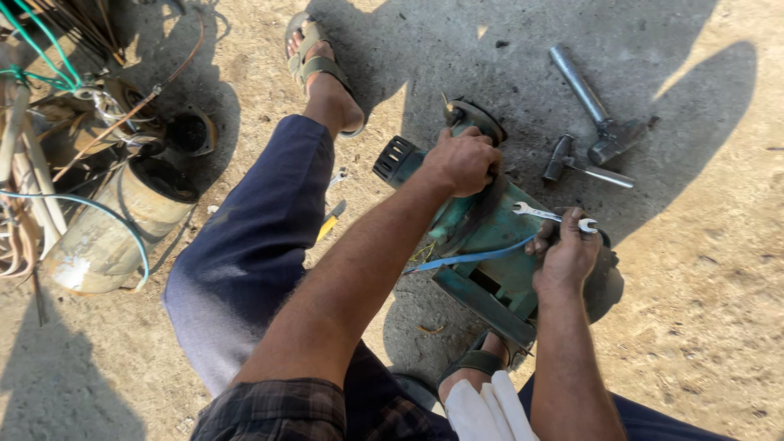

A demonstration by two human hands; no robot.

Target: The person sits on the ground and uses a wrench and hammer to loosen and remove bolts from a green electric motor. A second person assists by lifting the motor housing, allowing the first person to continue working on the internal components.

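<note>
Seen from above, a person sits on sandy concrete ground (702, 327) with a green motor pump (490, 237) between their sandalled feet. The left hand (464, 159) grips the pump's upper end, beside its black fan cover (395, 158). The right hand (567, 257) holds a silver spanner (549, 216) against the pump's right side. A blue wire (474, 258) crosses the pump. Beyond the pump lie a metal pipe fitting (592, 102) and a socket tool (572, 163); far to its left stands a rusty cylinder (114, 229).

Your left hand (464, 160) rests on a green pump motor (490, 237) with a black end cap (395, 159). Across the motor runs a blue wire (474, 258), and above it your right hand (567, 260) holds a silver spanner (552, 216). Left of the motor, your trousers (253, 245) are navy and your shirt hem (278, 408) dark plaid.
</note>
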